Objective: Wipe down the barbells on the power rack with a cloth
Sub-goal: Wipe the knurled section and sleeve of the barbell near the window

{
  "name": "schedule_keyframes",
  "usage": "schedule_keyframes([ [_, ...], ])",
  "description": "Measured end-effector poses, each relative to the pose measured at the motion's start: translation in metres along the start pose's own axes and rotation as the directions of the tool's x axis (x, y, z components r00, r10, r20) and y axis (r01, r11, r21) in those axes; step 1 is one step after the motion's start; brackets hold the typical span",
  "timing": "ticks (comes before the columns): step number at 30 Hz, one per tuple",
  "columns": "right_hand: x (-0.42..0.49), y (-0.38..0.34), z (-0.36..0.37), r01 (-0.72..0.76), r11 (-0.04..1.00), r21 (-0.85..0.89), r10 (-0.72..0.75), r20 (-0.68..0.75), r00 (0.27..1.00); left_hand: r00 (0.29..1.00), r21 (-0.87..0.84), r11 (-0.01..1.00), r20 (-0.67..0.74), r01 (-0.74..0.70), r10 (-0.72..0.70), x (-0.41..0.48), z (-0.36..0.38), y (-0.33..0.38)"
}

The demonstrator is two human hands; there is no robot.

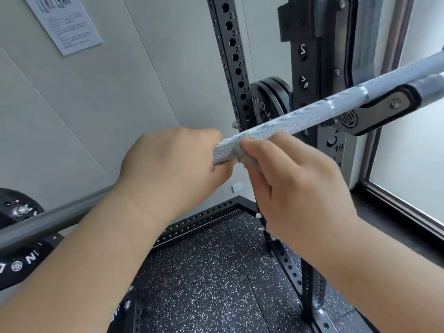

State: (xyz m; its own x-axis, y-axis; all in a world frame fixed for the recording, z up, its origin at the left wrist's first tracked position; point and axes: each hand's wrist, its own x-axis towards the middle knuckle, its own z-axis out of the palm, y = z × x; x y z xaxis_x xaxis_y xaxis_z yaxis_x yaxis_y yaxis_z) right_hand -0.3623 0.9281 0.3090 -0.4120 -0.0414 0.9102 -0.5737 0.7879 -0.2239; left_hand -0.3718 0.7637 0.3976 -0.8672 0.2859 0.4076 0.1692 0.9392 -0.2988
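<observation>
A silver knurled barbell (310, 111) runs from the lower left up to the right, resting in a black J-hook (374, 111) on the power rack. My left hand (173, 164) grips the shaft from above with its fingers curled round it. Right beside it, my right hand (295, 183) pinches a small grey cloth (240, 153) against the underside of the bar. Most of the cloth is hidden inside the hand.
Black perforated rack uprights (230, 51) stand behind the bar, with weight plates (266, 102) stored on a peg. A plate (16, 210) sits on the bar's left end. Speckled rubber flooring (211, 272) lies below, a window (413, 145) at right, a wall notice (64, 20) upper left.
</observation>
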Motion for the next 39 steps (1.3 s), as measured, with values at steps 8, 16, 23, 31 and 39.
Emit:
schedule_keyframes([
  [8,-0.004,0.006,0.002,0.018,1.000,0.009,-0.018,-0.034,0.999,0.966,0.131,0.989,-0.240,-0.063,0.093,-0.009,0.015,0.000],
  [16,-0.005,0.008,0.005,0.046,0.992,0.114,-0.045,-0.014,0.999,0.957,0.156,0.988,-0.286,-0.002,0.047,-0.013,0.017,0.007],
  [23,0.001,0.010,0.008,-0.005,0.986,0.166,0.012,-0.043,0.999,0.951,0.104,0.991,-0.304,0.085,-0.050,-0.014,0.024,0.011],
  [31,0.004,0.008,0.008,-0.028,0.988,0.149,0.040,-0.082,0.996,0.955,-0.063,0.995,-0.280,0.080,-0.095,-0.022,0.017,0.010],
  [39,0.000,0.012,0.002,-0.027,0.992,0.126,0.033,-0.051,0.998,0.927,-0.014,1.000,-0.374,-0.022,0.015,-0.024,0.023,0.007],
])
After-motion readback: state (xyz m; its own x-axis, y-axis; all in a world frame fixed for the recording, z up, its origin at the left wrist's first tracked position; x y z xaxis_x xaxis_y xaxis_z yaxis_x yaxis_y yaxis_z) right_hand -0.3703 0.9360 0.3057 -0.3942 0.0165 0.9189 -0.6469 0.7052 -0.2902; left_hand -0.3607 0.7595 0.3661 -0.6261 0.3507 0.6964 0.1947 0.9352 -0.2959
